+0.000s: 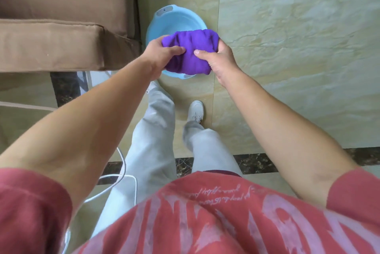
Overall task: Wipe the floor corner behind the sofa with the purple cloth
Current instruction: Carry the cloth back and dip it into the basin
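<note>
While my left hand (159, 53) and right hand (219, 58) clamp opposite ends of the bunched purple cloth (190, 53), I'm holding it right above the blue basin (164, 22). Basin sits on the floor (287, 48) just beside the brown sofa (61, 27); my white shoe (195, 112) stands near the basin.

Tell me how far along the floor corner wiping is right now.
Early. Done: the bunched purple cloth is picked up. In hand: the left hand and right hand both grip it above the round light blue plastic basin beside the brown fabric sofa. Left: the cloth has not touched the floor, so all wiping remains.
</note>
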Tool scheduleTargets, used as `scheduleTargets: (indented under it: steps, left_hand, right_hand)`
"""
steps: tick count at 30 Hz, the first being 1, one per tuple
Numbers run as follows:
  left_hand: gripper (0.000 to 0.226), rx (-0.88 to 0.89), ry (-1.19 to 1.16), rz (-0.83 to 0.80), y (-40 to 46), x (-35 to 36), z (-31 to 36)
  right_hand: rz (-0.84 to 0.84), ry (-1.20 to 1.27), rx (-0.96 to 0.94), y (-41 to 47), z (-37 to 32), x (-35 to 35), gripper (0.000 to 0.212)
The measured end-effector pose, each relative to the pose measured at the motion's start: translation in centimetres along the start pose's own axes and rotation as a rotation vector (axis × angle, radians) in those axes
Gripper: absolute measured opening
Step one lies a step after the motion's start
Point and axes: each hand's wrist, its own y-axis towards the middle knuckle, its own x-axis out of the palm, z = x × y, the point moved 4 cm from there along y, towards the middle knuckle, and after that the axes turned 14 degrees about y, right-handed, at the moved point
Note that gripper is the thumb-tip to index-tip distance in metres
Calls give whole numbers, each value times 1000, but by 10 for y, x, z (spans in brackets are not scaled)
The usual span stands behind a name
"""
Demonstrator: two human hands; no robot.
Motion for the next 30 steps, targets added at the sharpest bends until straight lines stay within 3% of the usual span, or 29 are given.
scheduleTargets:
  steps: [6, 11, 14, 21, 25, 30]
  left_hand:
    - [15, 31, 293, 96, 85, -27, -4]
    - [5, -15, 488, 131, 166, -30, -28]
    - [24, -45, 572, 121, 222, -30, -58]
    - [33, -85, 724, 103, 349, 4, -152]
    - [31, -87, 716, 129, 396, 19, -188]
    - [31, -85, 753, 190, 428, 24, -205]
  right_hand:
    - [41, -118, 32, 77, 11, 18, 50]
    - [67, -254, 136, 160, 44, 26, 57]
    - [15, -330, 227, 216, 82, 27, 57]
    - [-51, -651, 329, 343, 185, 6, 49]
    - [-111, -779, 281, 397, 224, -2, 41]
    - [-67, -814, 212, 430, 249, -3, 46]
